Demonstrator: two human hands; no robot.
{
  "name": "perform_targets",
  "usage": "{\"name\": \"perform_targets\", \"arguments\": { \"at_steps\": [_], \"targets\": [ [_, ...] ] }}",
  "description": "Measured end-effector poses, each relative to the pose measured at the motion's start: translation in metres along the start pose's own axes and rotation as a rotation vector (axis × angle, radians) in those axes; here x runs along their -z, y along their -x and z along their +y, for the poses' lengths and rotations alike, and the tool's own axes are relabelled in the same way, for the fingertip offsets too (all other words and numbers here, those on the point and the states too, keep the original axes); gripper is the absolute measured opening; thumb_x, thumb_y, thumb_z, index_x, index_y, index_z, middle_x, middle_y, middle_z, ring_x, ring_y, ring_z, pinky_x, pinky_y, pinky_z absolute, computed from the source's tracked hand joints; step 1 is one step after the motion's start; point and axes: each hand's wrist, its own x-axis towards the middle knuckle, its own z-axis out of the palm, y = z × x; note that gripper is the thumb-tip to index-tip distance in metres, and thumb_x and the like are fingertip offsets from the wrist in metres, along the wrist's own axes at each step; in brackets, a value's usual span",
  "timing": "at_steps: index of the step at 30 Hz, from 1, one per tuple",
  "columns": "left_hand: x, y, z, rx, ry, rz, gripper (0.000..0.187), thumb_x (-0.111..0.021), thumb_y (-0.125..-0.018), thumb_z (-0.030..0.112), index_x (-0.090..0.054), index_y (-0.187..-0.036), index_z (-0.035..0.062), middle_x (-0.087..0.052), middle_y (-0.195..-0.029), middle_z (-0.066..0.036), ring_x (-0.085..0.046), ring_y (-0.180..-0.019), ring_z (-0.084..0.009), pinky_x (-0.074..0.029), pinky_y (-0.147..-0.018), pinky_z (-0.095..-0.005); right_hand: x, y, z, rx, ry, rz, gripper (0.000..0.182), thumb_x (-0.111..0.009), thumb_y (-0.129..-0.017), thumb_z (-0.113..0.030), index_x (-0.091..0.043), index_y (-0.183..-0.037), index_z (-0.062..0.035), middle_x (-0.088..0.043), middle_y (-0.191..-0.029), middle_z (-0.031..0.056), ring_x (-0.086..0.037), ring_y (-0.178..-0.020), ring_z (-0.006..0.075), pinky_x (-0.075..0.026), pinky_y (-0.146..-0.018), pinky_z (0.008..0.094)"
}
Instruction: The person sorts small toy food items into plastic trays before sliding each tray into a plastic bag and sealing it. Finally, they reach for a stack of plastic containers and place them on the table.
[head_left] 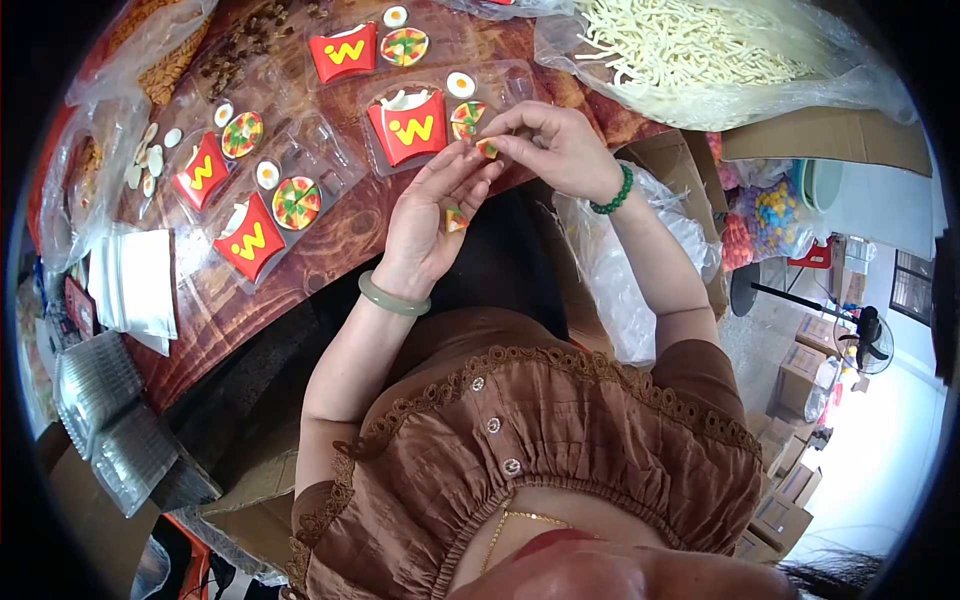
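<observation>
your right fingers (520,151) are pinching a pizza slice (486,149) just nearside of the toy pizza (466,117), left hand (422,222) holding another slice (456,220).

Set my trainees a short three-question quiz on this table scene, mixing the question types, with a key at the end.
1. True or false: the left hand has a pizza slice against its palm.
2. Fill the gap: the right hand has a green beaded ____ at its wrist.
3. Short answer: what is the main colour of the fries box nearest the hands?

Key: 1. True. 2. Bracelet. 3. Red.
</observation>
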Motion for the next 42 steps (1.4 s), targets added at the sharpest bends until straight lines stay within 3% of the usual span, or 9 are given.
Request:
{"name": "perform_targets", "arguments": {
  "at_steps": [8,15,19,26,28,29,36,38,42],
  "targets": [
    [0.005,0.001,0.004,-0.011,0.142,-0.012,0.037,-0.045,-0.097,0.018,-0.044,-0.129,-0.0016,-0.055,-0.120,-0.015,-0.057,-0.109,-0.0279,-0.047,-0.095,-0.0337,0.005,-0.035,0.013,0.146,0.453,-0.034,0.017,-0.064,-0.085,-0.010,-0.060,-0.098,-0.0004,-0.063,-0.077,0.0060,-0.058,-0.070,0.0101,-0.047,-0.064,0.0255],
    [0.001,0.002,0.005,-0.010,0.133,-0.031,0.041,-0.041,-0.098,0.026,-0.044,-0.129,-0.0009,-0.052,-0.126,-0.017,-0.053,-0.114,-0.0292,-0.043,-0.099,-0.0369,0.001,-0.030,0.000,0.108,0.428,0.050,0.016,-0.069,-0.081,-0.012,-0.062,-0.091,-0.0016,-0.062,-0.074,0.0056,-0.057,-0.064,0.0109,-0.046,-0.059,0.0260],
    [0.004,-0.002,0.005,-0.021,0.193,-0.126,0.047,-0.039,-0.098,0.033,-0.043,-0.129,-0.0007,-0.051,-0.128,-0.017,-0.050,-0.118,-0.0293,-0.039,-0.101,-0.0395,-0.009,-0.010,-0.017,0.367,0.265,-0.066,0.014,-0.072,-0.081,-0.017,-0.068,-0.085,-0.0037,-0.060,-0.074,0.0019,-0.048,-0.056,0.0063,-0.039,-0.051,0.0228],
    [-0.012,-0.004,0.002,-0.045,0.237,-0.125,0.045,-0.039,-0.098,0.033,-0.045,-0.127,-0.0003,-0.050,-0.130,-0.018,-0.049,-0.119,-0.0294,-0.037,-0.103,-0.0409,-0.025,0.013,-0.025,0.042,0.094,-0.287,0.016,-0.071,-0.082,-0.013,-0.063,-0.091,-0.0022,-0.062,-0.084,0.0006,-0.053,-0.067,0.0044,-0.041,-0.055,0.0208],
    [-0.011,-0.005,0.005,-0.090,0.227,-0.062,0.042,-0.041,-0.097,0.030,-0.046,-0.124,-0.0012,-0.050,-0.129,-0.019,-0.048,-0.120,-0.0313,-0.035,-0.105,-0.0411,-0.022,0.009,-0.016,0.054,-0.331,-0.095,0.016,-0.068,-0.085,-0.011,-0.063,-0.095,0.0000,-0.063,-0.084,-0.0008,-0.057,-0.074,0.0041,-0.046,-0.062,0.0196],
    [-0.011,-0.003,0.006,-0.104,0.253,-0.024,0.040,-0.042,-0.097,0.028,-0.046,-0.122,-0.0027,-0.051,-0.127,-0.019,-0.048,-0.120,-0.0322,-0.035,-0.106,-0.0403,-0.009,0.004,-0.016,0.077,0.020,0.032,0.017,-0.066,-0.086,-0.011,-0.064,-0.098,0.0009,-0.064,-0.084,-0.0007,-0.058,-0.076,0.0040,-0.049,-0.067,0.0195],
    [-0.002,-0.005,0.007,-0.128,0.237,-0.004,0.041,-0.042,-0.097,0.027,-0.046,-0.122,-0.0046,-0.051,-0.126,-0.019,-0.049,-0.120,-0.0326,-0.039,-0.102,-0.0388,-0.006,-0.012,0.015,-0.108,0.252,0.245,0.017,-0.068,-0.084,-0.015,-0.066,-0.090,0.0001,-0.066,-0.079,0.0030,-0.057,-0.067,0.0062,-0.046,-0.060,0.0218],
    [-0.002,-0.004,0.008,-0.122,0.221,0.009,0.042,-0.041,-0.097,0.028,-0.045,-0.123,-0.0049,-0.051,-0.126,-0.019,-0.049,-0.120,-0.0328,-0.039,-0.102,-0.0391,-0.007,-0.012,0.019,0.167,0.674,0.286,0.016,-0.070,-0.081,-0.021,-0.068,-0.083,-0.0052,-0.063,-0.079,0.0038,-0.059,-0.072,0.0141,-0.047,-0.063,0.0268],
    [-0.001,-0.006,0.008,-0.113,0.227,0.005,0.042,-0.041,-0.097,0.028,-0.045,-0.124,-0.0048,-0.051,-0.126,-0.019,-0.049,-0.120,-0.0329,-0.039,-0.102,-0.0393,-0.009,-0.010,0.026,0.271,0.779,0.377,0.016,-0.071,-0.078,-0.026,-0.069,-0.082,-0.0103,-0.060,-0.083,0.0042,-0.057,-0.081,0.0209,-0.048,-0.068,0.0307]
  ]
}}
